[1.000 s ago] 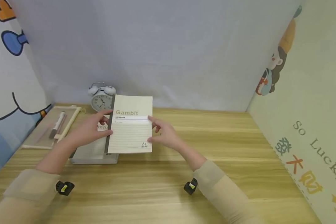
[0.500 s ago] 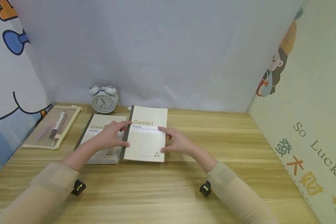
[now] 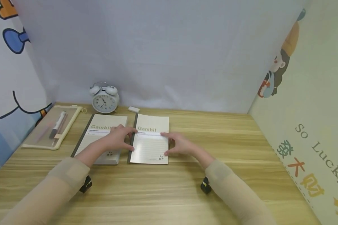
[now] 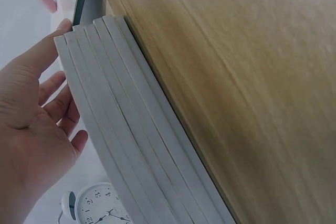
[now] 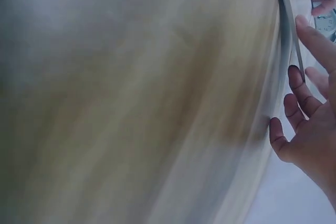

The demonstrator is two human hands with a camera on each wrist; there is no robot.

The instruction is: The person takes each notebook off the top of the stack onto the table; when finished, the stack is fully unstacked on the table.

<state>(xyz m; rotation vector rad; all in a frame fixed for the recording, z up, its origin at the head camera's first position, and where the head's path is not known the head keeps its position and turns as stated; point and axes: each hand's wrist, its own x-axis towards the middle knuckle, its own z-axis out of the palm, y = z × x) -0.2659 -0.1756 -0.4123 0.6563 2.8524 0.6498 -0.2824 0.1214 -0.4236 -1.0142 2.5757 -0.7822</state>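
Observation:
A cream notebook (image 3: pixel 150 148) marked Gambit, with a dark spine strip, is held between both hands, cover up. My left hand (image 3: pixel 116 139) grips its spine edge with thumb and fingers, and my right hand (image 3: pixel 181 145) grips the opposite edge the same way. In the right wrist view a narrow gap seems to lie beneath part of the notebook (image 5: pixel 292 24); whether its lower edge touches the table is unclear. Under my left wrist lies a stack of similar notebooks (image 3: pixel 101 121), its several layers visible in the left wrist view, where the left hand (image 4: pixel 37 114) is beside the stack.
Behind the notebooks stand a white twin-bell alarm clock (image 3: pixel 104 101) and a small white block (image 3: pixel 133 109). At the left lies a zip pouch (image 3: pixel 42 134) with a marker (image 3: pixel 58 125) in it. The wooden table (image 3: pixel 219 134) runs back to a pale backdrop.
The notebook has come down and to the right, from over the stack to beside it, with both hands holding it. The small white block behind is now uncovered.

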